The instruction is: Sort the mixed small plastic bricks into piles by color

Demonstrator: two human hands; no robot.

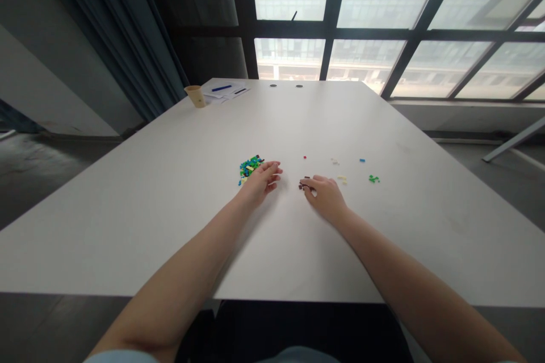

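A right hand (326,195), fingers curled down, touches dark toy bricks (301,187) on a white table (298,261); any grip is hidden. The left hand (259,181) hangs half-open, visibly empty, by a mixed brick pile (250,166), apparently mostly unsorted. Rightward, green (373,179), cream (342,178), pink (335,161) and blue bricks (362,160) lie separated by color.

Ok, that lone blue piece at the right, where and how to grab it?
I'd pinch the blue piece by its front and back long edges, right hand coming from above: it looks low and longer left to right. Its nearest neighbours, the green pieces, sit apart on the near side. Finer shape is too small to tell.
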